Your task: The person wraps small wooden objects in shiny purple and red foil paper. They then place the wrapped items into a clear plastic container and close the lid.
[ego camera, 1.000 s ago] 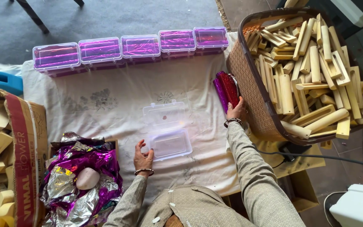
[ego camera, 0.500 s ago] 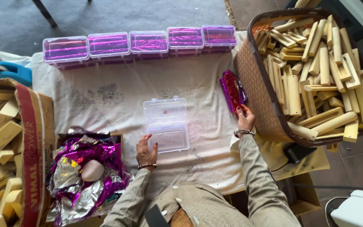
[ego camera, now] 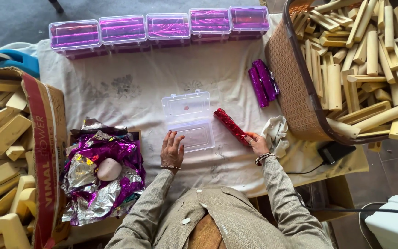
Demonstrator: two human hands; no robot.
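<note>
The left hand lies flat with fingers spread, while the right hand is curled closed, both forearms angled forward.

A red, glittery foil-wrapped stick lies slanted on the white cloth, its upper end pointing to about 10 o'clock and its lower end at 4 o'clock. At its 9 o'clock side, just beside it, sits a clear rectangular plastic box, open, with its hinged lid folded back toward 12 o'clock.
</note>
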